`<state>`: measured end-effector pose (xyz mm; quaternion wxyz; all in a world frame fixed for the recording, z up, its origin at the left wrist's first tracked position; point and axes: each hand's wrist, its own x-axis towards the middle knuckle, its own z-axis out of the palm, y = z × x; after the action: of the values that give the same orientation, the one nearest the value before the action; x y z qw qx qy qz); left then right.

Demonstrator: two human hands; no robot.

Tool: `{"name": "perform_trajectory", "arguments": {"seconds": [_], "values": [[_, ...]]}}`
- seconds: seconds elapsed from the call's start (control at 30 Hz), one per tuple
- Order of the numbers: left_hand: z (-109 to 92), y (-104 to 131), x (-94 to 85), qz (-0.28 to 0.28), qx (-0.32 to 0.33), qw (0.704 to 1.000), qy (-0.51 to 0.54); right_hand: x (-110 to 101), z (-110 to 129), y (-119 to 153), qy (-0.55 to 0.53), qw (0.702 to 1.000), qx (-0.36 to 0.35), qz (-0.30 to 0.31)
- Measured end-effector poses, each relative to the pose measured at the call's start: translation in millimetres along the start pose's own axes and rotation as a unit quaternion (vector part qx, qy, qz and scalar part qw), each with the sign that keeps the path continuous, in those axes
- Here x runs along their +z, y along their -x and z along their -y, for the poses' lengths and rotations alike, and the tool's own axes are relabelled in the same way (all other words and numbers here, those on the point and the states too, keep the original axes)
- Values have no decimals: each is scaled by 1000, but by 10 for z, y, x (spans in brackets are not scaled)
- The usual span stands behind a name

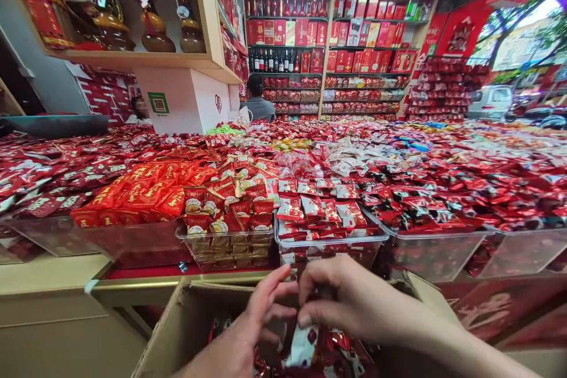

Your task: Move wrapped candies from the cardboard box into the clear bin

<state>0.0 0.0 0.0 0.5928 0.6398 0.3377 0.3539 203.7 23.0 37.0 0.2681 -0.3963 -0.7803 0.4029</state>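
Both hands are over an open cardboard box that has red and white wrapped packets inside. My right hand has its thumb and fingers pinched at the top of a white and red packet. Beside it, my left hand has its fingers apart, curved toward the right hand, with nothing visibly held. Just beyond the box, a clear bin holds red and white packets, and the clear bin to its left holds red and gold ones.
More clear bins of packets line the counter on both sides. A gold-edged table lies behind the box. A white pillar supports a display shelf at upper left. A person is farther back.
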Motion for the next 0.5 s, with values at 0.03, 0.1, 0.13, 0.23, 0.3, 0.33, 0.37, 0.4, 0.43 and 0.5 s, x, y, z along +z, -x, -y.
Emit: {"name": "perform_trajectory", "arguments": {"seconds": [0.03, 0.1, 0.13, 0.23, 0.3, 0.33, 0.37, 0.4, 0.43, 0.5], "values": [[-52, -131, 118, 32, -8, 999, 22, -63, 61, -28, -22, 1000, -9, -18], [-140, -375, 259, 53, -40, 996, 52, -154, 91, -84, -57, 997, -15, -55], [-167, -481, 284, 47, -48, 995, 68, -185, 70, -107, -79, 993, -14, -81], [-166, -714, 244, 15, -27, 993, 117, -230, -70, -149, -176, 966, -7, -189], [-118, -789, 190, 6, -6, 990, 138, -223, -174, -154, -249, 946, 5, -206], [-89, -803, 171, 5, -4, 989, 146, -212, -218, -149, -267, 941, 12, -206], [-63, -802, 160, 8, -6, 987, 158, -198, -251, -141, -270, 940, 15, -208], [-41, -787, 157, 10, -9, 984, 176, -182, -275, -128, -265, 939, 16, -217], [-25, -762, 161, 9, -14, 980, 198, -166, -290, -112, -255, 938, 17, -234], [-11, -693, 180, 4, -31, 970, 240, -139, -299, -76, -241, 935, 17, -261]]}}
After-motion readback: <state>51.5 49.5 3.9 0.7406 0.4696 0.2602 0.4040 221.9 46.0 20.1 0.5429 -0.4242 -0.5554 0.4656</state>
